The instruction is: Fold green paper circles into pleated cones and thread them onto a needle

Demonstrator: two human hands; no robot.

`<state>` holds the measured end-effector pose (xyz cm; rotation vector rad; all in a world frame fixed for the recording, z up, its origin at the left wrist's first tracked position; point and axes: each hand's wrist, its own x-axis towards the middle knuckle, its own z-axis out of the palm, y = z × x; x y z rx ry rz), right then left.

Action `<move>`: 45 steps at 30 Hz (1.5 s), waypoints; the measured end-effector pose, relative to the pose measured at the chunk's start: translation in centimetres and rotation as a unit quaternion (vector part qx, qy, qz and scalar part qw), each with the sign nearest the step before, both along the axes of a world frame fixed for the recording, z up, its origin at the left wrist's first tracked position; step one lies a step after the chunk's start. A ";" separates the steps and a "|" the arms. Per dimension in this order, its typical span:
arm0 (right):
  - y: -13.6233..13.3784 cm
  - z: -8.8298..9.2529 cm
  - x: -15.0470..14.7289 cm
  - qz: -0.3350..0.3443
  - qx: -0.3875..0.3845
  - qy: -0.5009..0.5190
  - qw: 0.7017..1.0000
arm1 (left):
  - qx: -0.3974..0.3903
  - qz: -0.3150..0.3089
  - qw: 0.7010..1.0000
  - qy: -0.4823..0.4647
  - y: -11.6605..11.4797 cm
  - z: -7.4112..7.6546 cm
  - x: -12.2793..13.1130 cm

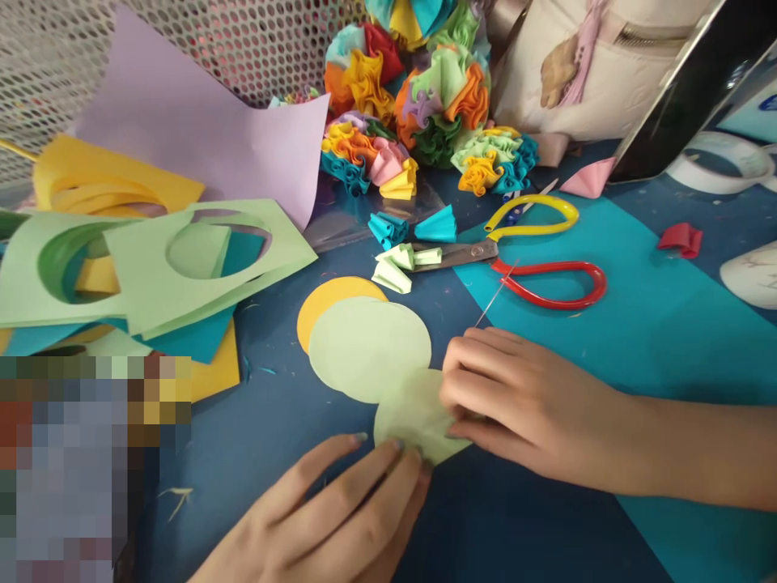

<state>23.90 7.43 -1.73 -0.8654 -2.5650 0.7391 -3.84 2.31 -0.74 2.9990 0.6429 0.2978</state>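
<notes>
— Any way past the right hand point(534, 405)?

— Rightward, over the teal paper point(668, 348). Ahead, the scissors point(486, 259) block it; leftward, a strip of blue tabletop point(267, 356) runs between the paper circles point(367, 348) and green card point(206, 259).

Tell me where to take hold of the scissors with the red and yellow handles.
Grip the scissors by the red handle loop and yellow handle loop, coming from the right, above the teal paper. The loops lie flat and open that way; the blades point left into folded paper pieces. Mind the needle in the right hand.
</notes>
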 end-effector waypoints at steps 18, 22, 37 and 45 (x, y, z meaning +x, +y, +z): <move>-0.4 0.1 1.1 -0.004 -0.049 0.070 0.996 | -0.073 0.038 0.996 -0.012 1.0 2.0 5.7; -0.5 0.1 1.0 0.023 0.004 0.050 0.998 | -0.133 0.139 0.973 -0.130 1.5 2.6 4.8; 0.0 0.2 1.8 0.155 0.180 0.109 0.965 | -0.135 0.256 0.947 -0.136 0.8 1.3 4.8; 0.3 0.1 2.0 0.155 0.148 0.118 0.970 | -0.065 0.134 0.977 -0.150 0.3 0.9 4.5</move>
